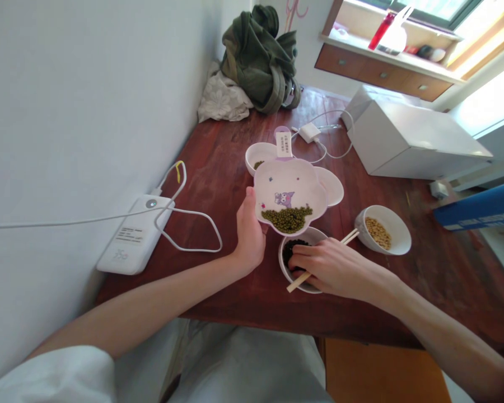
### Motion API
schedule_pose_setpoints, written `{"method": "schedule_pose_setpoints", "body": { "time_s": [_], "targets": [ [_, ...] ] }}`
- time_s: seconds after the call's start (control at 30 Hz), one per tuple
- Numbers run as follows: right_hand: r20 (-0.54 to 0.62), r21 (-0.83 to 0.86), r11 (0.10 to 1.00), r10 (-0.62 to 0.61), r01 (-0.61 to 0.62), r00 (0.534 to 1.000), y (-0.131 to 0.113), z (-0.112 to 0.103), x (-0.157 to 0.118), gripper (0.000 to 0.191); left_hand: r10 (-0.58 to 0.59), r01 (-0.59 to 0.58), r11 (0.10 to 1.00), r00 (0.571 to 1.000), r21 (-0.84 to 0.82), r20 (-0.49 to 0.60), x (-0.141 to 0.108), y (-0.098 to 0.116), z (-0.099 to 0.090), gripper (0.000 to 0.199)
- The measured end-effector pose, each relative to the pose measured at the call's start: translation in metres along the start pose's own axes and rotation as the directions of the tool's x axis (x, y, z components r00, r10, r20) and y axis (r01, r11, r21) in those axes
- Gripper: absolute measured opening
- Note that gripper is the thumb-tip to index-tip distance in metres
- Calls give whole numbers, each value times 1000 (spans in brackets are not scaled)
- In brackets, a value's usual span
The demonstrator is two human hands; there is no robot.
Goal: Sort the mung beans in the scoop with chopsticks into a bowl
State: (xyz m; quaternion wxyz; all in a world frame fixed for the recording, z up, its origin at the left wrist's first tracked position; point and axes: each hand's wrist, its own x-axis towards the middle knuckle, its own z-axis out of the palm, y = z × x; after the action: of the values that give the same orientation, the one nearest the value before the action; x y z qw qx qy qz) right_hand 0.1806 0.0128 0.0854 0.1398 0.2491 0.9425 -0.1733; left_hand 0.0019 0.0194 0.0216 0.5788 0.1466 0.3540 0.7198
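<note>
My left hand (251, 238) is closed on the edge of a shallow, scalloped dish (292, 174) with a purple rim and a cartoon print. The dish is tilted, and small green beans (288, 219) lie along its near side. Below it a white bowl (283, 266) holds black beans (291, 250). My right hand (331, 263) reaches into this bowl, fingertips at the black beans. A pair of chopsticks (298, 281) is held in that hand, slanting across the bowl. Behind the dish stand another white bowl (254, 157) with some green beans and a white bowl (334, 187), both partly hidden.
A white bowl of yellow beans (378, 233) stands at the right. To the left lies a white power bank (136, 238) with a looped cable. A charger (309, 132), a white box (420, 134), a blue box (483, 207) and a green bag (256, 61) are farther off.
</note>
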Motion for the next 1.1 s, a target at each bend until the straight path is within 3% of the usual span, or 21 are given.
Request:
{"method": "schedule_pose_setpoints", "body": {
  "time_s": [0.23, 0.47, 1.1],
  "targets": [
    [-113, -61, 998, 22, -29, 993, 8, -9, -18, 14, 10, -10, 1000, 1000, -3, 10, 1, 0, 0, 56],
    [-45, -66, 996, -68, 65, 997, 2, 4, -7, 9, -3, 3, 1000, 1000, 2, 3, 1, 0, 0, 55],
    [-106, -230, 971, -87, 60, 991, 1, 8, -4, 11, 53, -55, 998, 997, 38, 48, 1, -4, -6, 55]
  ]
}}
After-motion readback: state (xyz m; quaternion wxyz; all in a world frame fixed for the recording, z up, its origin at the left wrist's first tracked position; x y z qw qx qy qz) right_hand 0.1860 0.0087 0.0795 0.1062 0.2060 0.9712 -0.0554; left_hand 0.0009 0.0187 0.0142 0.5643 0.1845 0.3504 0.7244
